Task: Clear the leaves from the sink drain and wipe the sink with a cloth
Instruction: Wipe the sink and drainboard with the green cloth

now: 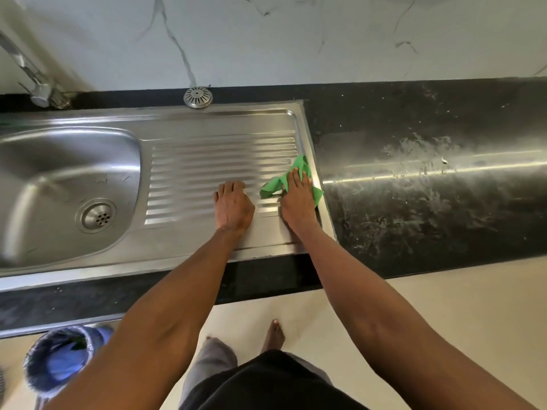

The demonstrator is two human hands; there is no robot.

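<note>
A person's right hand presses flat, fingers spread, on a green cloth at the far right edge of a steel draining board; the grip is an open palm bearing down on the cloth, not a closed fist around it. The cloth is crumpled and sticks out beyond the fingertips, to the left of the hand and past its right side, where one corner lies at the board's raised rim. Just beside it to the left, apart from the cloth, the left hand rests on the ribbed board with fingers curled loosely under and nothing in its grip.

Well to the left of both hands lies the sink, its round drain showing bare metal holes. Beyond the hands, at the back edge, a loose round strainer sits against the wall, and farther left a blurred tap rises from the corner.

To the right of the cloth the dark table is streaked with pale smears and specks. A white marble-patterned wall backs it. Below, near the person's bare feet on a pale floor, a mesh bin with a blue liner stands at lower left.
</note>
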